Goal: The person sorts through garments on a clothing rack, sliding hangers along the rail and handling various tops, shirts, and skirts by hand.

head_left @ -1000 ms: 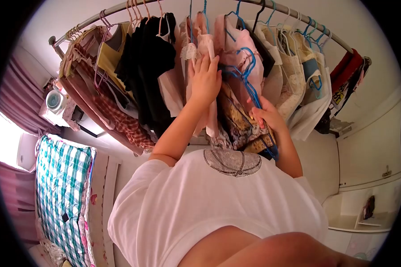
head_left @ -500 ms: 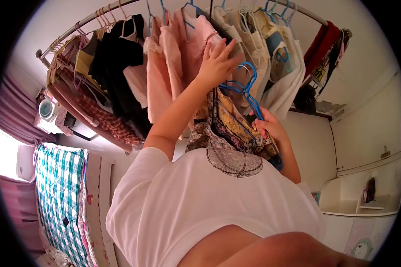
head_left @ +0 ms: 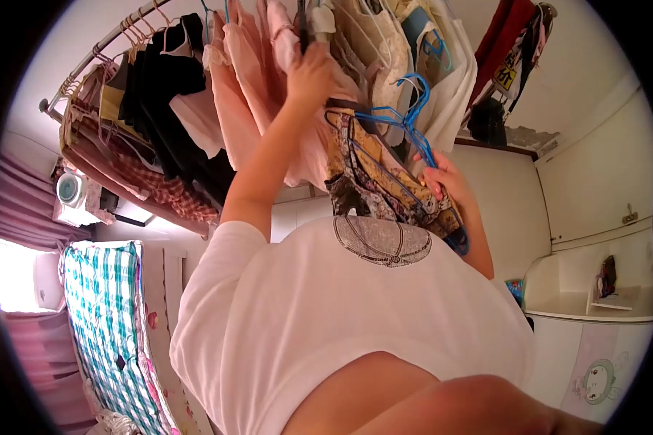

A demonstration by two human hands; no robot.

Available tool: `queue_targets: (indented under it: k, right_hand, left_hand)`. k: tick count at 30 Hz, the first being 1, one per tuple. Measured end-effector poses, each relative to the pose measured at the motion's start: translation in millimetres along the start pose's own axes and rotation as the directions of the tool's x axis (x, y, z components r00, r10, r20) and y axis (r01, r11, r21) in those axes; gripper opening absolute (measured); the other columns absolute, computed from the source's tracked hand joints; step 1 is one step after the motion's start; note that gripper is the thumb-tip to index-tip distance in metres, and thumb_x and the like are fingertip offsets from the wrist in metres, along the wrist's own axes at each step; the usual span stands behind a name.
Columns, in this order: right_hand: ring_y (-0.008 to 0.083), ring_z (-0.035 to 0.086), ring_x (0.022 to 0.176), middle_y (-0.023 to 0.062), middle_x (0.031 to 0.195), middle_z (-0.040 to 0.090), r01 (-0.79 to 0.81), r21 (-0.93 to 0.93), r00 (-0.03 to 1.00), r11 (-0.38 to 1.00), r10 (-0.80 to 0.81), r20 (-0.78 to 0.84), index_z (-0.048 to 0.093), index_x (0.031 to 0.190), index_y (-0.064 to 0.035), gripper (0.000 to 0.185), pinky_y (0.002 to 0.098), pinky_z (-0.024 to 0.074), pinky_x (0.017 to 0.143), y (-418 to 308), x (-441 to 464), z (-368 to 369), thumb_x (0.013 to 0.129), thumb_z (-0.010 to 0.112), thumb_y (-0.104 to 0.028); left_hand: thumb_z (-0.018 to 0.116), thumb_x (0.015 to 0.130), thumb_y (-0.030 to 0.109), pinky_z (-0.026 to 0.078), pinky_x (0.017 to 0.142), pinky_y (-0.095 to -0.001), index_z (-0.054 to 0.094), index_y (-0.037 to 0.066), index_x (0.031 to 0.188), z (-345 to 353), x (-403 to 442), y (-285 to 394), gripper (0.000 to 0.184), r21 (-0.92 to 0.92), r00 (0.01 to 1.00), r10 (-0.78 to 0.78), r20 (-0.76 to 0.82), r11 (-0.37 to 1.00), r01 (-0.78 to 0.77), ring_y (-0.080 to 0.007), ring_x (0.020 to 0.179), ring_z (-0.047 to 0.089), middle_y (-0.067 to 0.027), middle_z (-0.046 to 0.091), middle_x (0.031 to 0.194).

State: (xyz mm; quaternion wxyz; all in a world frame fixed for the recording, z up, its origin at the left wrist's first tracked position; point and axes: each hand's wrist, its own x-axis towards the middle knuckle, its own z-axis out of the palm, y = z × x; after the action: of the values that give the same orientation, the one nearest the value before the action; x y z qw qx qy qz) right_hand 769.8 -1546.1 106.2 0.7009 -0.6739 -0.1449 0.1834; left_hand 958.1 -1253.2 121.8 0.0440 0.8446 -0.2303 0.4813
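Note:
My right hand (head_left: 446,181) is closed around blue hangers (head_left: 418,130) bunched together, held in front of my chest. From them hangs a yellow, brown and black patterned garment (head_left: 377,170). My left hand (head_left: 313,76) is raised among the hanging clothes, its fingers bent in beside a pink garment (head_left: 283,36) and the lower end of a dark strip (head_left: 302,25). Exactly what those fingers grip is hidden. Pale pink clothes (head_left: 243,94) hang left of that hand, and cream and white clothes (head_left: 442,94) hang right of it.
A metal clothes rail (head_left: 94,54) carries black tops (head_left: 168,80) and checked clothes at the left. Dark red cloth (head_left: 502,36) hangs at the right. A checked quilt (head_left: 105,312) covers a bed at lower left. White cabinets (head_left: 595,181) stand at the right.
My left hand has moved left and up, its spread fingers now bent in among the clothes. The rail and clothes sit higher and farther left in view. My right hand still holds the blue hangers.

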Motion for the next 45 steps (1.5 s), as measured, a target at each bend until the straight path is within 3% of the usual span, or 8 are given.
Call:
queue_targets:
  k: [6,9,23,27,29,35,41,45]
  right_hand:
    - [0.0067,0.040,0.039,-0.0034,0.050,0.042,0.083,0.024,0.997,0.996,-0.083,-0.010,0.044,0.115,-0.0015,0.029,0.0185,0.0392,0.053,13.3,0.5,-13.6,0.089,0.045,-0.012]
    - [0.0064,0.039,0.039,-0.0035,0.051,0.041,0.110,0.016,0.994,0.994,-0.110,0.001,0.044,0.115,-0.0015,0.028,0.0185,0.0365,0.046,17.4,-0.1,-11.5,0.089,0.046,-0.013]
    - [0.0067,0.041,0.039,-0.0022,0.053,0.043,0.006,0.052,0.990,0.999,0.001,-0.144,0.046,0.113,-0.0026,0.026,0.0199,0.0343,0.038,23.4,-32.2,40.6,0.089,0.049,-0.014]
    - [0.0081,0.038,0.036,-0.0021,0.045,0.042,-0.030,0.067,0.966,0.997,0.047,-0.254,0.047,0.109,-0.0025,0.025,0.0207,0.0413,0.061,28.0,-40.6,40.3,0.090,0.046,-0.018]
    - [0.0080,0.037,0.036,-0.0022,0.046,0.042,-0.024,0.063,0.964,0.998,0.039,-0.265,0.046,0.109,-0.0026,0.024,0.0208,0.0407,0.059,31.1,-43.9,34.4,0.090,0.046,-0.018]
    - [0.0082,0.038,0.038,-0.0015,0.048,0.042,-0.107,0.053,0.967,0.993,0.116,-0.229,0.046,0.110,-0.0036,0.024,0.0205,0.0334,0.040,24.7,-48.6,15.7,0.090,0.048,-0.016]
    - [0.0076,0.040,0.039,-0.0016,0.050,0.042,-0.160,0.042,0.965,0.986,0.165,-0.205,0.047,0.112,-0.0040,0.023,0.0213,0.0334,0.038,25.7,-54.2,-24.4,0.090,0.047,-0.013]
    - [0.0072,0.038,0.037,-0.0018,0.049,0.041,-0.149,-0.078,0.984,0.986,0.139,-0.113,0.047,0.110,-0.0022,0.022,0.0198,0.0317,0.037,12.6,-40.3,-44.2,0.090,0.044,-0.012]
  left_hand:
    - [0.060,0.071,0.014,0.020,0.104,-0.0545,0.062,0.008,0.084,-9.1,-35.4,-45.5,0.015,0.176,0.989,-0.092,0.116,0.982,0.070,-0.0272,0.129,0.031,-0.0071,0.038,0.137]
    - [0.060,0.071,0.014,0.019,0.104,-0.0565,0.061,0.009,0.086,-14.3,-45.1,-26.9,0.015,0.058,0.981,-0.108,0.159,0.993,0.100,-0.0282,0.130,0.029,-0.0090,0.038,0.137]
    - [0.058,0.070,0.011,0.023,0.104,-0.0483,0.058,0.008,0.101,-15.1,-9.6,69.7,0.031,-0.395,0.969,0.247,-0.011,0.889,-0.231,-0.0230,0.126,0.037,-0.0060,0.048,0.127]
    - [0.057,0.072,0.005,0.023,0.105,-0.0455,0.056,0.010,0.110,-18.9,3.2,94.1,0.038,-0.483,0.936,0.349,-0.041,0.813,-0.324,-0.0204,0.126,0.037,-0.0037,0.049,0.127]
    - [0.058,0.072,0.007,0.020,0.107,-0.0453,0.056,0.010,0.110,-15.6,10.0,107.2,0.039,-0.462,0.892,0.448,-0.068,0.778,-0.426,-0.0202,0.127,0.036,-0.0028,0.050,0.124]
    - [0.057,0.070,0.013,0.023,0.106,-0.0464,0.060,0.008,0.093,34.6,2.2,103.1,0.024,-0.141,0.915,0.402,-0.038,0.904,-0.403,-0.0217,0.120,0.042,-0.0062,0.055,0.113]
    - [0.060,0.072,0.013,0.023,0.102,-0.0495,0.061,0.011,0.090,21.1,-13.8,88.9,0.018,-0.186,0.998,0.041,0.037,0.982,-0.034,-0.0215,0.115,0.043,-0.0047,0.053,0.116]
    - [0.063,0.072,0.013,0.024,0.099,-0.0480,0.062,0.012,0.094,-3.9,-9.8,99.0,0.022,-0.233,0.997,-0.054,-0.058,0.972,0.039,-0.0227,0.115,0.044,-0.0043,0.049,0.124]
